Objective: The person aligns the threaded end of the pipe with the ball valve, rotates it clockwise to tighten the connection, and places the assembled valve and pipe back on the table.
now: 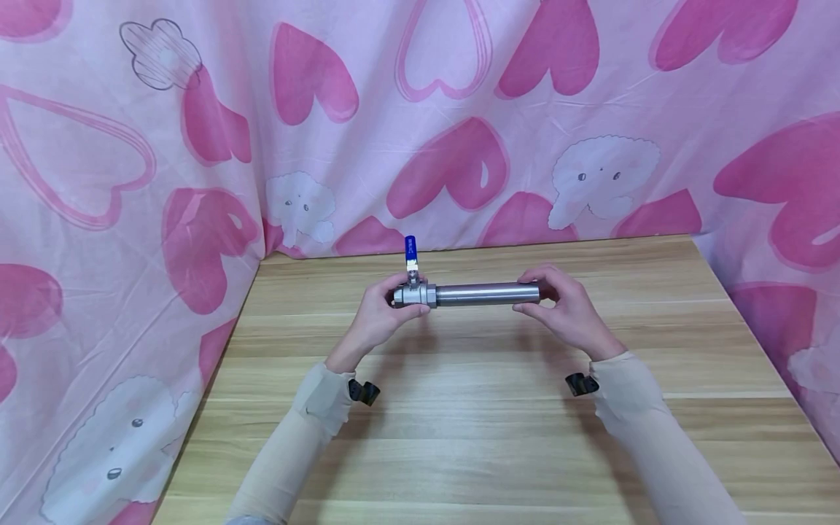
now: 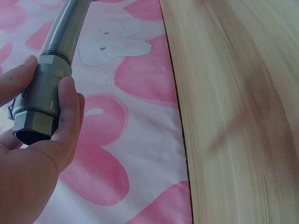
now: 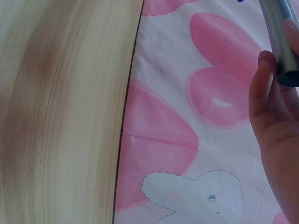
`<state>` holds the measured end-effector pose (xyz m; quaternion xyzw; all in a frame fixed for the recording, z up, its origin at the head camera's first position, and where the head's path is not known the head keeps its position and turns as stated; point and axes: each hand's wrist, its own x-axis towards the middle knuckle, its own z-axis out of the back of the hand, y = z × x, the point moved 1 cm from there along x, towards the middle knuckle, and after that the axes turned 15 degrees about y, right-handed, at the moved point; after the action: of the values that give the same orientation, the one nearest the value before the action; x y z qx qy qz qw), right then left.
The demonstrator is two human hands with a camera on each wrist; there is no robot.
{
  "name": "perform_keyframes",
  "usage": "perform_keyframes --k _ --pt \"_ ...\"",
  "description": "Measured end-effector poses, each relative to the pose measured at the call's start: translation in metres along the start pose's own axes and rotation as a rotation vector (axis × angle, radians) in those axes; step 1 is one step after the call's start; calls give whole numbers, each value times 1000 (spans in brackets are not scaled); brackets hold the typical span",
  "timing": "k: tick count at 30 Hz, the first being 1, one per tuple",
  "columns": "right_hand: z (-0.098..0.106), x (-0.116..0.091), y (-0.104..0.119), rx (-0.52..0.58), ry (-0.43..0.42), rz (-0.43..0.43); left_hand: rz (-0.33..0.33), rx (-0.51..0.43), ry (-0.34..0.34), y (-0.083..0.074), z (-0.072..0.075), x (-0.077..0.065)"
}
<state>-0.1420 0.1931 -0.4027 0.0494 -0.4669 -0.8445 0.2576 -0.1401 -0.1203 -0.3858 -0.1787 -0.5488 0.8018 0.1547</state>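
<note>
A metal ball valve [image 1: 413, 294] with a blue lever handle [image 1: 410, 249] is joined to a steel pipe [image 1: 487, 294], whose threads show at the joint in the left wrist view. My left hand [image 1: 377, 316] grips the valve body [image 2: 39, 95] between thumb and fingers. Around the far right end of the pipe, my right hand [image 1: 569, 310] holds on with thumb and fingertips. Valve and pipe lie level in the air above the table, the lever pointing away from me. In the right wrist view the pipe's dark end [image 3: 288, 78] shows beside the fingers.
Beneath the hands lies a wood-grain table [image 1: 472, 437]. A pink curtain [image 1: 367, 146] with hearts and white cartoon animals hangs behind it and along the left and right sides. A small black camera [image 1: 364, 392] sits at the left wrist, another [image 1: 581, 384] at the right.
</note>
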Motion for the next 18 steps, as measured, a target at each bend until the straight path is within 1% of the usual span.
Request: perform_keyframes --k 5,11,14,16,18 --pt "1 -1 0 21 10 -21 -4 -2 -2 -1 1 0" --pt "2 -2 1 41 17 -54 -21 31 -9 -1 1 0" --pt "3 -2 9 35 20 -54 -33 31 -5 -1 0 1" --pt "4 -3 19 33 21 -52 -36 24 -4 -1 0 1" --pt "4 -3 20 28 22 -52 -33 21 -3 -1 0 1"
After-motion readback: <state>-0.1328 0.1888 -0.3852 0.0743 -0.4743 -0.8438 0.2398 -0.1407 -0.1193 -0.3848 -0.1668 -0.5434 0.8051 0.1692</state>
